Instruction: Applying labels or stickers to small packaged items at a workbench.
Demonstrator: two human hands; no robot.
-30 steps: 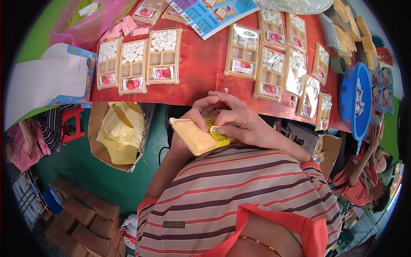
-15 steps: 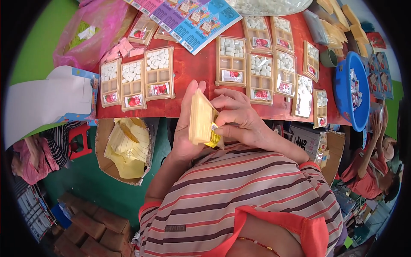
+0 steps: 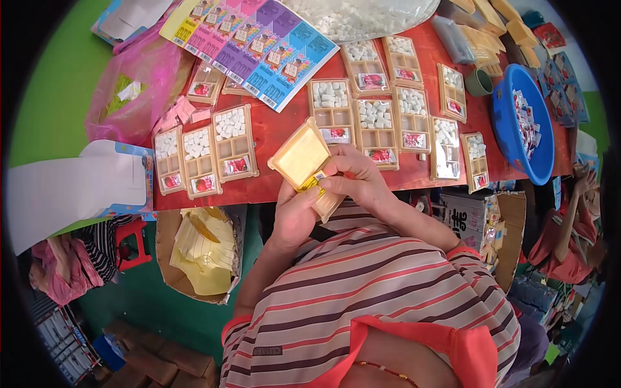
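Note:
A tan plastic tray [image 3: 301, 154] is tilted up in front of my chest. My left hand [image 3: 294, 216] grips it by its lower side, thumb pressed at its middle. Across the tray's middle lies a small yellow printed piece [image 3: 310, 180]; whether it is a label or a packet is hard to see. My right hand [image 3: 359, 178] pinches at that yellow piece against the tray's right edge. Just beyond, on the red table, a sectioned tray [image 3: 332, 107] holds white cubes and a small strawberry-printed packet; several more like it stand to both sides.
A blue basin [image 3: 527, 126] of small packets stands right, beside a green cup [image 3: 479, 83]. Printed colourful sheets [image 3: 259, 48] and a clear bag [image 3: 369, 16] of white cubes lie at the back. Below the table's left side is a cardboard box [image 3: 169, 255]. Other people sit at both sides.
The tray has turned so its broad face shows more. My left thumb has come onto its middle, by the yellow piece. The whole view has shifted a little.

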